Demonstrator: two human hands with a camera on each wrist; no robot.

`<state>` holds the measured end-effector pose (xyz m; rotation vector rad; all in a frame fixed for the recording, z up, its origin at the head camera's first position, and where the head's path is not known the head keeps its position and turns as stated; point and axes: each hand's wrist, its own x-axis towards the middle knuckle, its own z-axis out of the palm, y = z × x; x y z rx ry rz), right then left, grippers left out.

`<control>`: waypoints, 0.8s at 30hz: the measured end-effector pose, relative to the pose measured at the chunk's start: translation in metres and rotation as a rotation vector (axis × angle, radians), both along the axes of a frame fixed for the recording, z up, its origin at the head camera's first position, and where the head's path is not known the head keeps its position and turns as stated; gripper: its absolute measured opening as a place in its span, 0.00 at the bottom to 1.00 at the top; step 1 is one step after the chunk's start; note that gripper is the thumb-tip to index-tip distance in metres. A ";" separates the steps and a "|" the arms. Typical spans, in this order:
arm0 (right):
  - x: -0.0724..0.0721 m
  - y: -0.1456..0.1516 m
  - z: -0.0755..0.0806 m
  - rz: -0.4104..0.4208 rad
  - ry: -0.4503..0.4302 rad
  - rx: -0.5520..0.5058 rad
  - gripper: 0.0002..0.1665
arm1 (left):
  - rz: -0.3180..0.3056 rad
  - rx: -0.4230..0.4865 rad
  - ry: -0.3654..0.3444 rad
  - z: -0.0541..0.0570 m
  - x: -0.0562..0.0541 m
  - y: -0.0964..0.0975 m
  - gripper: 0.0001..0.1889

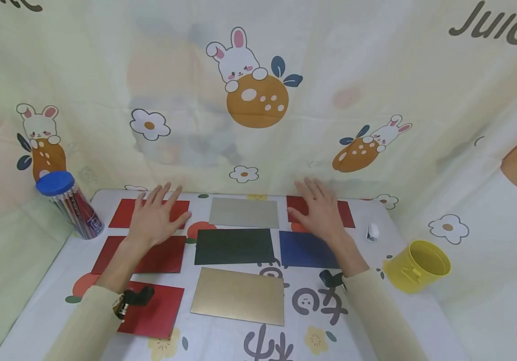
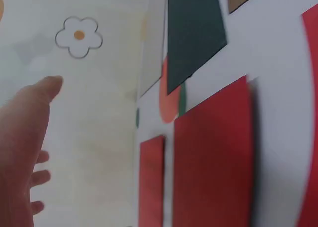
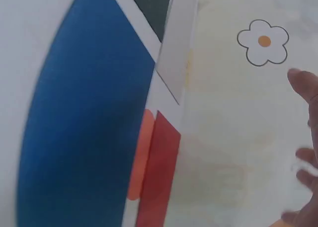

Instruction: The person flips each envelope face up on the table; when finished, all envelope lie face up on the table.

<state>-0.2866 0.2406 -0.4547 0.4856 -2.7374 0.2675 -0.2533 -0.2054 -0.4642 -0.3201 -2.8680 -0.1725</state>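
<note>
here, bunny-print curtains (image 1: 177,90) hang behind a patterned white tabletop (image 1: 215,338) bearing coloured cards (image 1: 234,246).

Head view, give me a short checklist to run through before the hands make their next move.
1. Left hand empty: ok, fingers spread, holding nothing.
2. Right hand empty: ok, also holding nothing.
3. Gold card unobstructed: ok, fully visible.
4. Blue card unobstructed: not ok, the right arm hides part of it.
5. Jar capped: ok, its blue lid is on.
6. Small white object identified: cannot tell, too small.
</note>
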 end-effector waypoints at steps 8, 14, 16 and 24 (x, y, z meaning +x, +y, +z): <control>0.017 -0.004 -0.018 0.129 -0.280 -0.252 0.43 | -0.118 0.079 -0.121 -0.018 0.018 0.013 0.46; 0.026 -0.008 -0.048 0.213 -0.501 -0.395 0.41 | -0.181 0.170 -0.224 -0.036 0.026 0.016 0.45; 0.029 -0.013 -0.053 0.225 -0.536 -0.379 0.41 | -0.189 0.198 -0.244 -0.041 0.028 0.016 0.45; 0.037 -0.022 -0.063 0.249 -0.603 -0.357 0.38 | -0.234 0.273 -0.284 -0.053 0.032 0.023 0.41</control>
